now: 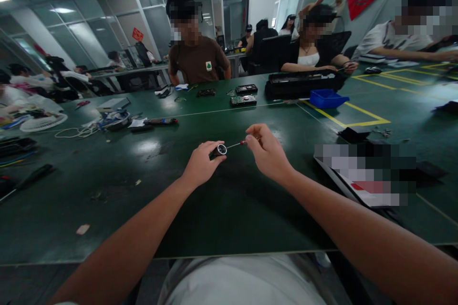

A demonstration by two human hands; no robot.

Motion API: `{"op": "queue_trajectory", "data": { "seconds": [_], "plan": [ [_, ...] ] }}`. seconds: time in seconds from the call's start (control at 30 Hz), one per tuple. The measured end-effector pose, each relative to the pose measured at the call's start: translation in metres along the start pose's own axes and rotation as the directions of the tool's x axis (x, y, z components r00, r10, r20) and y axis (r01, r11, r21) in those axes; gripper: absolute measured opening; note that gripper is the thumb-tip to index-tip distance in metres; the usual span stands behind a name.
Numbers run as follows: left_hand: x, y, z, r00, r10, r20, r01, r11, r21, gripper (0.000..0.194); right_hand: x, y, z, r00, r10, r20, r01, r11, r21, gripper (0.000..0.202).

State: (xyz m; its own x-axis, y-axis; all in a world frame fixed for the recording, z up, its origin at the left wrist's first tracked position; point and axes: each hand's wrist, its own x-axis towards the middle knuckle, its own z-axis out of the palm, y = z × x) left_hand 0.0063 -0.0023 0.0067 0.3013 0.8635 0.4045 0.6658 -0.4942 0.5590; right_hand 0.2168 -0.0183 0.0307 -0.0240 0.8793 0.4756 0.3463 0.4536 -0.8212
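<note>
Left hand (202, 164) pinches a short dark cylinder (222, 149) between thumb and fingers, its pale-rimmed round end turned toward the right; right hand (270, 155) pinches a thin screwdriver (243, 142) by its red handle, fingers curled about it; the shaft points left and its tip lies at the cylinder's rim, though whether it is inside or just touching I cannot tell; both hands hold these things above the middle of a green table (250, 228), well apart from the near edge.

Farther off to the left lies a dark tool with a red end (161, 122), beside a tangle of pale cable (77, 132); at the far left is a white round frame (43, 123); nearer on the left rests a larger screwdriver (36, 175), with a small pale scrap (83, 229) near the table's edge; beyond the hands sit dark modules (243, 100), a long black housing (304, 86) and, just near it, a blue tray (327, 100); a person in a brown shirt (200, 59) is across the table.
</note>
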Motion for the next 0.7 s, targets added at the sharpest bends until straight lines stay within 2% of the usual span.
{"op": "queue_trajectory", "data": {
  "seconds": [0.07, 0.13, 0.2, 0.27, 0.33, 0.43, 0.53, 0.7],
  "plan": [
    [0.000, 0.001, 0.000, 1.000, -0.003, 0.005, 0.003, 1.000, -0.006, 0.041, 0.003, 0.002, 0.002, 0.998, 0.064, -0.013, -0.062, 0.989, 0.135, 0.014],
    [0.000, 0.002, -0.001, 0.999, 0.047, 0.021, -0.047, 0.999, -0.003, 0.041, 0.007, 0.007, 0.003, 0.985, 0.172, -0.002, -0.163, 0.937, 0.310, 0.019],
    [0.000, 0.003, -0.002, 0.993, 0.112, 0.038, -0.113, 0.993, 0.022, 0.041, 0.012, 0.014, 0.004, 0.928, 0.371, 0.027, -0.333, 0.798, 0.502, 0.023],
    [0.001, 0.004, -0.003, 0.991, 0.121, 0.051, -0.124, 0.991, 0.056, 0.042, 0.016, 0.020, 0.004, 0.854, 0.518, 0.060, -0.455, 0.685, 0.569, 0.024],
    [0.002, 0.004, -0.004, 0.994, 0.085, 0.072, -0.090, 0.993, 0.075, 0.042, 0.016, 0.023, 0.004, 0.871, 0.492, -0.013, -0.408, 0.737, 0.539, 0.023],
    [0.002, 0.003, -0.003, 0.994, 0.061, 0.089, -0.068, 0.995, 0.078, 0.042, 0.013, 0.020, 0.005, 0.930, 0.355, -0.094, -0.283, 0.857, 0.431, 0.023],
    [0.002, 0.002, -0.001, 0.995, 0.060, 0.075, -0.065, 0.995, 0.070, 0.043, 0.009, 0.016, 0.006, 0.965, 0.244, -0.095, -0.199, 0.919, 0.340, 0.023],
    [0.001, 0.004, 0.002, 0.997, 0.053, 0.056, -0.056, 0.997, 0.051, 0.042, 0.005, 0.009, 0.005, 0.984, 0.143, -0.104, -0.119, 0.971, 0.208, 0.021]
  ]
}}
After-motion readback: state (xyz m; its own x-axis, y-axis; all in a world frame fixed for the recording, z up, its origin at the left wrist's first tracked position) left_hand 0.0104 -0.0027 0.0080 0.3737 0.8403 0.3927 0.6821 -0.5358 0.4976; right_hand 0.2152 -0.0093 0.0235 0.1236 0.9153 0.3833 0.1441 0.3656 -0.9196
